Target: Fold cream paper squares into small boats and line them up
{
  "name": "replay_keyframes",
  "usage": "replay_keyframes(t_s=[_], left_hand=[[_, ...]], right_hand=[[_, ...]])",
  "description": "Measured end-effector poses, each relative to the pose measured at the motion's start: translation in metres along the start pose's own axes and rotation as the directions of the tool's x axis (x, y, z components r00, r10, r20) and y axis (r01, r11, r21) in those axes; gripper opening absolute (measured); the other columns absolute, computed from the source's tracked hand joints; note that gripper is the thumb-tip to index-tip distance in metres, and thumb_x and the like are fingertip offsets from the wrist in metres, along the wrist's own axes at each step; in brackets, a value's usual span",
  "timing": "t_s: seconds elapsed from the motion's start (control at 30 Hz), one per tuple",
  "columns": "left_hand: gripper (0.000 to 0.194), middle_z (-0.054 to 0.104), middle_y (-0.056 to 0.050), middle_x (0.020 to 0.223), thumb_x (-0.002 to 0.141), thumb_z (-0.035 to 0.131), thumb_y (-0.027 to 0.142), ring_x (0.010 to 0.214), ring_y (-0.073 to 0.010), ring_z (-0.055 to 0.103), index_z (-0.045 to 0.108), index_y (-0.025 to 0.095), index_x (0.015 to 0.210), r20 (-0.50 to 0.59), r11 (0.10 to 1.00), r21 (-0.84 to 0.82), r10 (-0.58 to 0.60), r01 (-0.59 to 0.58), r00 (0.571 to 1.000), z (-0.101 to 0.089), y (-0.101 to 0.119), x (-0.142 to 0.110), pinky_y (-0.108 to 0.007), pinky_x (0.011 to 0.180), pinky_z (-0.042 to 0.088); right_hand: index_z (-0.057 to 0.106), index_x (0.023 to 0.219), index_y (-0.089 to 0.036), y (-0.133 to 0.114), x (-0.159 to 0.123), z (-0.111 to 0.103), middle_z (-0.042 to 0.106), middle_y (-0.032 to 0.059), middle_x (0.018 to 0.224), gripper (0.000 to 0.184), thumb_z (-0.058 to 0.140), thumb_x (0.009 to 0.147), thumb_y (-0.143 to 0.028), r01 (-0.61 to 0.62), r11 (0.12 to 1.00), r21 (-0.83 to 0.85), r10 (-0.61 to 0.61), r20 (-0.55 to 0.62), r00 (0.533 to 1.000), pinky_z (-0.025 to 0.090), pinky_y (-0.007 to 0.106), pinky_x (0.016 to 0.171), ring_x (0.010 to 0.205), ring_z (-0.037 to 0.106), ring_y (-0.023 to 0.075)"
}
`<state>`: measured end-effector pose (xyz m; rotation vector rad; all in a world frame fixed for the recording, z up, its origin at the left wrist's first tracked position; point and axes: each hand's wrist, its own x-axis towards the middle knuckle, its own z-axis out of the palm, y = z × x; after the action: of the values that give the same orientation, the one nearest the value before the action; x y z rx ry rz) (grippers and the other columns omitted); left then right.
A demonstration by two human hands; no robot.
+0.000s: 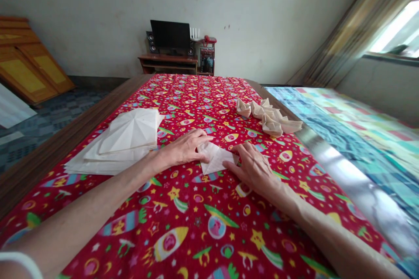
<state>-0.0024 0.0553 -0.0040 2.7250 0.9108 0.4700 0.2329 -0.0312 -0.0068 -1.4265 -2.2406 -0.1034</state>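
A small folded sheet of cream paper [216,159] lies on the red patterned cloth between my two hands. My left hand [188,147] pinches its left edge, thumb on top and fingers behind. At the right edge, my right hand [252,165] grips the paper between thumb and fingers. Left of my left hand is a stack of creased cream paper sheets [131,133]. Several folded paper boats [271,124] sit grouped beyond my right hand, near the cloth's right side.
The red cloth [196,209] covers a long table with a dark wooden edge [98,115]. On the right is a bed with a checked cover [356,139]. A monitor [170,35] stands on a desk by the far wall, and a wooden cabinet [31,61] at left.
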Motion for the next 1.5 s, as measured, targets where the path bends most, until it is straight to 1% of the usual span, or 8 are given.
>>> replay_keyframes(t_s=[0.33,0.57,0.7,0.83,1.0,1.2,1.37,1.5], left_hand=[[0.042,0.051,-0.005,0.11,0.073,0.07,0.039,0.106,-0.0209,0.05,0.06,0.02,0.109,-0.008,0.998,-0.062,-0.005,0.005,1.0,-0.001,0.004,0.001,-0.033,0.096,0.041],[0.05,0.051,-0.005,0.106,0.072,0.071,0.037,0.105,-0.0212,0.049,0.055,0.019,0.116,0.007,0.999,-0.041,-0.004,0.004,1.0,-0.003,0.004,0.004,-0.033,0.094,0.041],[0.053,0.05,-0.005,0.106,0.071,0.072,0.035,0.104,-0.0207,0.049,0.054,0.019,0.118,0.026,0.998,-0.047,-0.033,0.034,0.999,-0.003,0.005,0.005,-0.032,0.093,0.041],[0.054,0.05,-0.005,0.108,0.071,0.072,0.037,0.107,-0.0218,0.047,0.054,0.019,0.119,0.034,1.0,-0.017,-0.012,0.012,0.999,-0.004,0.005,0.006,-0.034,0.095,0.039],[0.052,0.053,-0.006,0.112,0.071,0.073,0.032,0.109,-0.0232,0.045,0.055,0.019,0.118,0.068,0.999,0.016,0.03,-0.031,0.997,-0.007,0.006,0.009,-0.038,0.098,0.037],[0.057,0.055,-0.008,0.113,0.069,0.073,0.022,0.108,-0.0232,0.051,0.052,0.015,0.122,0.08,1.0,-0.009,0.017,-0.016,0.997,-0.007,0.014,0.013,-0.036,0.096,0.039],[0.054,0.056,-0.007,0.114,0.07,0.071,0.021,0.106,-0.0213,0.054,0.053,0.018,0.121,0.029,0.998,-0.052,-0.043,0.044,0.999,-0.001,0.014,0.014,-0.032,0.092,0.043],[0.052,0.061,-0.005,0.116,0.07,0.069,0.019,0.105,-0.0199,0.057,0.055,0.019,0.12,0.048,0.984,-0.149,-0.088,0.095,0.995,0.002,0.012,0.015,-0.03,0.091,0.043]], right_hand=[[0.055,0.09,-0.019,-0.005,-0.002,0.002,0.054,0.007,0.087,0.013,0.057,0.085,-0.031,-0.005,0.999,0.044,0.006,-0.009,1.0,0.046,0.033,0.07,0.081,0.053,0.0206],[0.054,0.094,-0.02,-0.002,-0.002,0.008,0.057,0.0061,0.087,0.011,0.054,0.087,-0.029,0.019,0.995,0.095,-0.014,-0.06,0.998,0.045,0.031,0.068,0.079,0.054,0.019],[0.054,0.089,-0.02,0.002,-0.004,0.013,0.058,0.0028,0.078,0.007,0.052,0.088,-0.027,0.033,0.99,0.136,-0.032,-0.014,0.999,0.044,0.028,0.064,0.07,0.054,0.0162],[0.054,0.1,-0.019,0.004,-0.006,0.017,0.063,0.0078,0.094,0.017,0.053,0.087,-0.029,0.046,0.988,0.147,-0.025,-0.137,0.99,0.046,0.031,0.074,0.085,0.059,0.0197],[0.056,0.081,-0.021,0.003,0.001,0.017,0.062,0.0007,0.073,0.002,0.057,0.082,-0.022,-0.095,0.983,0.16,0.089,0.044,0.995,0.041,0.025,0.06,0.067,0.058,0.0156],[0.052,0.08,-0.02,0.0,0.003,0.016,0.06,0.0023,0.076,0.005,0.05,0.085,-0.019,-0.038,0.978,0.205,0.045,-0.033,0.998,0.041,0.025,0.065,0.071,0.056,0.0152],[0.052,0.086,-0.02,0.001,-0.005,0.02,0.061,0.0041,0.079,0.01,0.044,0.09,-0.025,0.017,0.981,0.194,-0.002,-0.08,0.997,0.042,0.027,0.067,0.072,0.056,0.016],[0.055,0.103,-0.019,0.005,-0.005,0.029,0.064,0.0094,0.097,0.03,0.052,0.086,-0.043,0.006,0.991,0.136,0.015,-0.157,0.987,0.043,0.031,0.077,0.087,0.059,0.0202]])
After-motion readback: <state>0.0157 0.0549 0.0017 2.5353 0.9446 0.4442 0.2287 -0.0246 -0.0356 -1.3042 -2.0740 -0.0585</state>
